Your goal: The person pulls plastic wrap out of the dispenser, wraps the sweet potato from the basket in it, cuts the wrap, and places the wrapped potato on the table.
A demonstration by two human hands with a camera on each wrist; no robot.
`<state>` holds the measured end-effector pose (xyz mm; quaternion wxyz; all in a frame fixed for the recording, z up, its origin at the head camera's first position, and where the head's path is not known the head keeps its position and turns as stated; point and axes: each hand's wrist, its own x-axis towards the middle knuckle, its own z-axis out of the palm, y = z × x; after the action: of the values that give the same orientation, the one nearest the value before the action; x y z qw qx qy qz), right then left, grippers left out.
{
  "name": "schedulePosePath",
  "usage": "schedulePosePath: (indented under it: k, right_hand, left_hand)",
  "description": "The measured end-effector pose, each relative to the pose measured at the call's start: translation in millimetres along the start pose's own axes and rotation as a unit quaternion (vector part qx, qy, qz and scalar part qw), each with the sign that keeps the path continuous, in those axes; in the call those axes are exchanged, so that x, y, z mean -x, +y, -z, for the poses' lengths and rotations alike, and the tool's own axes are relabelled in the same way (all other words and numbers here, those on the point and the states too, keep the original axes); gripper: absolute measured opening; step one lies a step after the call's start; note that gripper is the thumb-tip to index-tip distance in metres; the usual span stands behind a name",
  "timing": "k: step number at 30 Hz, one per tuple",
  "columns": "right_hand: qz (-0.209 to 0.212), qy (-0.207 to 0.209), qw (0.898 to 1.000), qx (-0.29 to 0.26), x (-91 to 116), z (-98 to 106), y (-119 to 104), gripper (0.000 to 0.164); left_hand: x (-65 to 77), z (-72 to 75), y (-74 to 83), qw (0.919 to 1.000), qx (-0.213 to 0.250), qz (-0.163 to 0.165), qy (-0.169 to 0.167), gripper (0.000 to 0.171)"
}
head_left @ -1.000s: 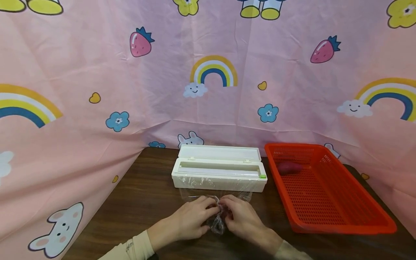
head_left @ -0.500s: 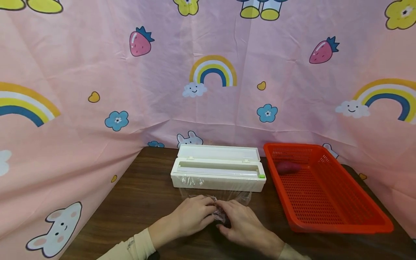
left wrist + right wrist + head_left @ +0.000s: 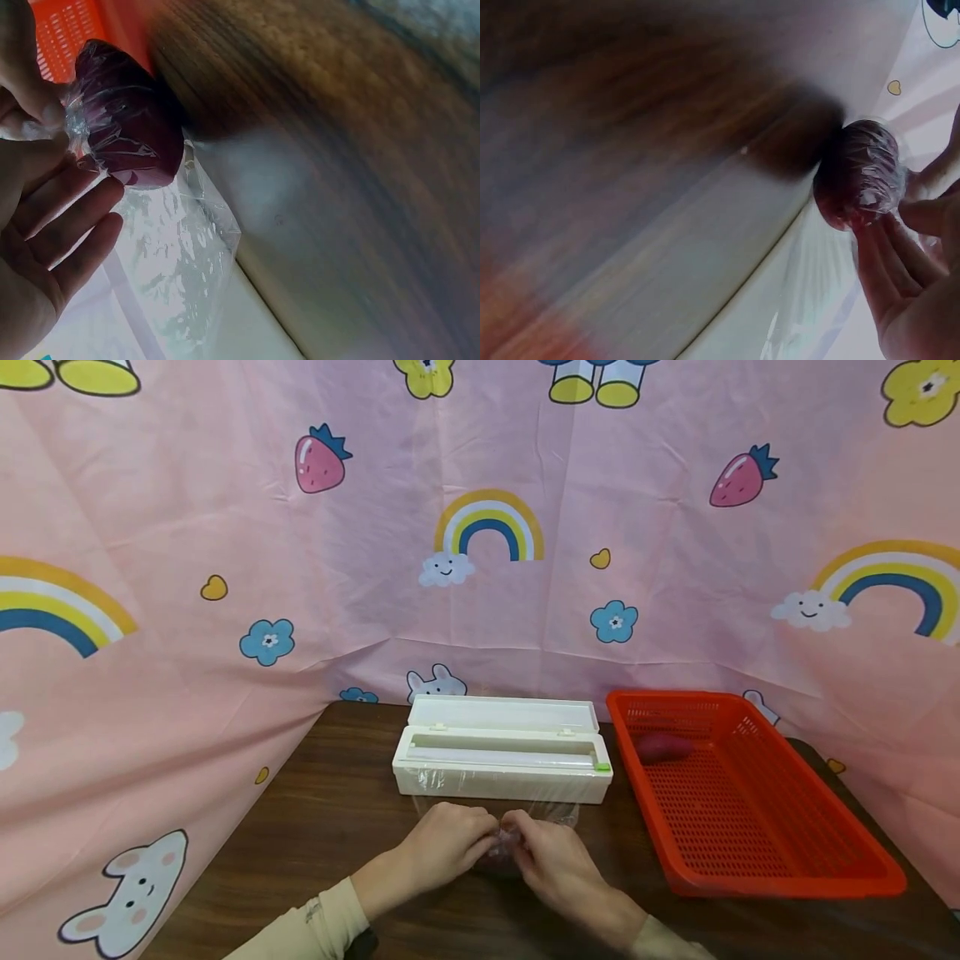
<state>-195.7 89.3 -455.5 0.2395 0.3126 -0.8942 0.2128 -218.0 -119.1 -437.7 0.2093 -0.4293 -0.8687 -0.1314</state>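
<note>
A dark purple sweet potato (image 3: 131,112) is wrapped in clear cling film, which gathers in creases at its top end. My left hand (image 3: 450,842) pinches the gathered film (image 3: 77,124) with thumb and forefinger, its other fingers spread beside the sweet potato. From the other side my right hand (image 3: 557,862) pinches at the same bunch of film. In the right wrist view, the wrapped sweet potato (image 3: 855,176) sits close over the table, its film shiny and wrinkled. From the head, the two hands hide most of it.
Just beyond the hands stands a white cling film box (image 3: 502,785), lid up, roll (image 3: 502,757) inside. A loose film sheet (image 3: 561,812) hangs over its front onto the brown table (image 3: 322,827). On the right, a red plastic basket (image 3: 652,827) holds another purple sweet potato (image 3: 663,747).
A second ago a twisted film tail showed between the hands, pointing towards the body; now it is hidden. The hands have drawn together at the fingertips, with the left knuckles raised.
</note>
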Motion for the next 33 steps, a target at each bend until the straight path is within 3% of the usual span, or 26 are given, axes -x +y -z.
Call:
schedulePosePath:
  k: [3,9,13,18,25,28,33]
  right_hand:
    - [0.008,0.018,1.000,0.001,-1,-1,2,0.025]
    - [0.062,0.042,0.997,0.032,0,-2,3,0.024]
    - [0.070,0.009,0.996,0.054,3,-1,0,0.025]
    - [0.052,-0.051,0.994,0.077,2,-1,-4,0.043]
    - [0.040,-0.063,0.992,0.104,-3,-5,-6,0.043]
    - [0.034,-0.069,0.991,0.107,-3,-5,-7,0.044]
    - [0.046,-0.076,0.988,0.123,-5,-6,-7,0.047]
  left_hand:
    - [-1.5,-1.1,-1.3,0.9999,0.005,0.005,0.009,0.006]
    - [-4.1,-2.7,-2.0,0.9998,-0.007,0.015,0.013,0.006]
    - [-5.6,-4.2,-1.6,0.9994,-0.018,0.024,0.015,0.007]
    - [-7.1,-6.9,-2.4,0.9985,-0.019,0.040,0.031,0.006]
    - [-0.7,-6.8,-4.5,0.9984,-0.034,0.015,0.043,0.008]
    - [2.8,-4.1,-4.0,0.9991,-0.031,0.012,0.026,0.013]
    - [5.6,4.0,-2.8,0.9989,0.001,0.031,-0.034,0.024]
